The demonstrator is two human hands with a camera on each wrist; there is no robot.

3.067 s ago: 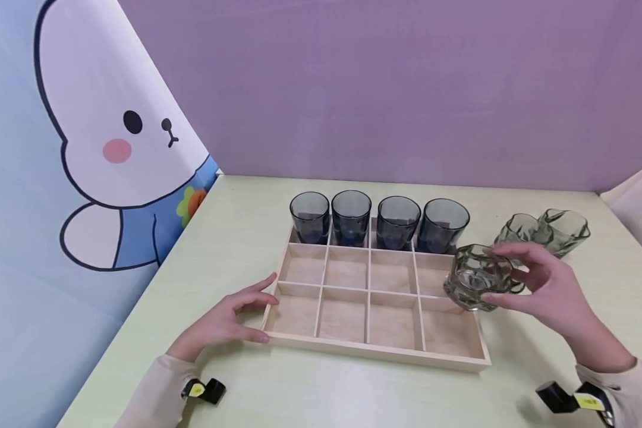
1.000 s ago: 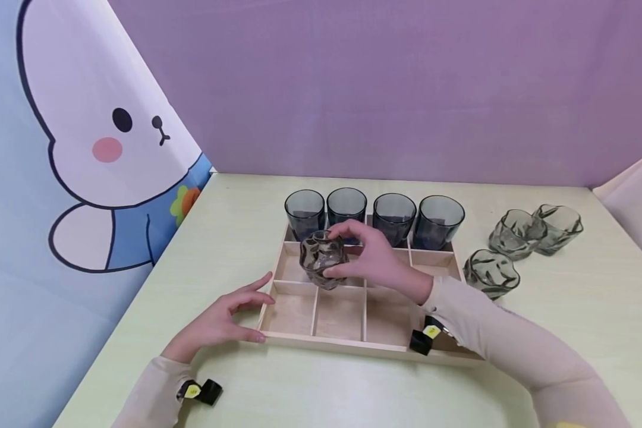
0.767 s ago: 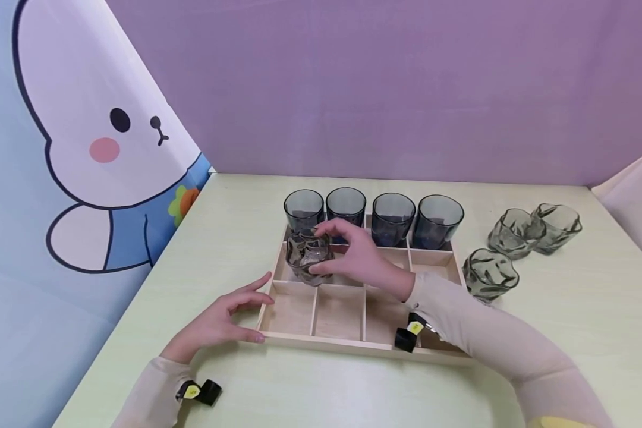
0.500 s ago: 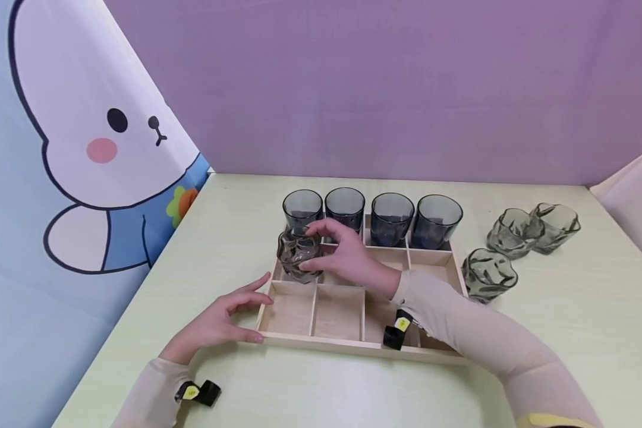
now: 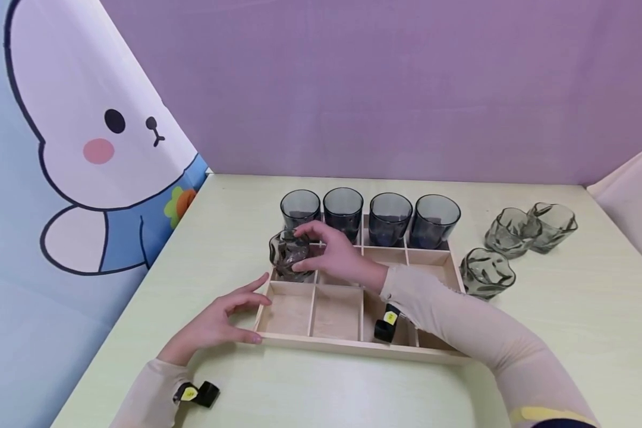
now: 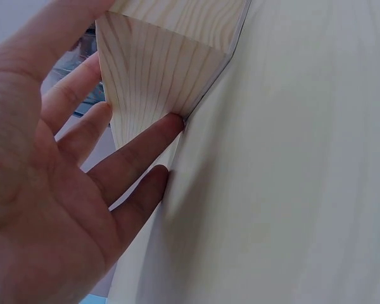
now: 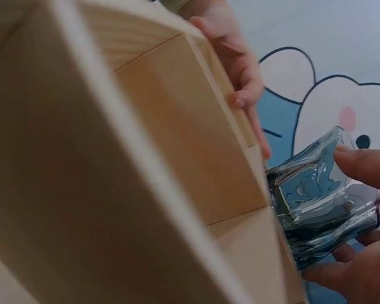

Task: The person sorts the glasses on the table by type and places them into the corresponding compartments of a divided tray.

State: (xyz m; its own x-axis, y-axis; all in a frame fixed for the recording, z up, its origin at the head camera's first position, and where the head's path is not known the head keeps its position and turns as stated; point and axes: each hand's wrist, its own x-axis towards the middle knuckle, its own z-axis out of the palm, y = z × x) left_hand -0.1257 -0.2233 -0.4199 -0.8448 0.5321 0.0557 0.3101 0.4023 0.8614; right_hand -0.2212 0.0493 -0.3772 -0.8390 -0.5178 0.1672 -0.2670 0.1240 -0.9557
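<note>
My right hand [image 5: 343, 260] pinches a wavy-sided smoky glass [image 5: 286, 257] between thumb and fingers. The glass is upright at the left compartment of the middle row in a wooden divided tray [image 5: 353, 346]. In the right wrist view that glass [image 7: 323, 199] overlaps the tray's dividers, its base hidden behind a wall. Along the tray's left side rests my left hand [image 5: 216, 324], fingers spread, thumb by the near left corner. The left wrist view has its fingertips [image 6: 172, 123] touching the tray's wooden side [image 6: 155, 76].
Smooth dark glasses, such as the rightmost one [image 5: 435, 223], fill the tray's back row. Right of the tray stand three more wavy glasses: a near one [image 5: 487, 274], a middle one [image 5: 512, 233] and a far one [image 5: 553, 227]. A purple backdrop [image 5: 364, 89] rises behind the table.
My right hand has carried the wavy glass from the tray's right side leftward across it, then lowered it slightly at the left compartment. The left hand stays at the tray's side.
</note>
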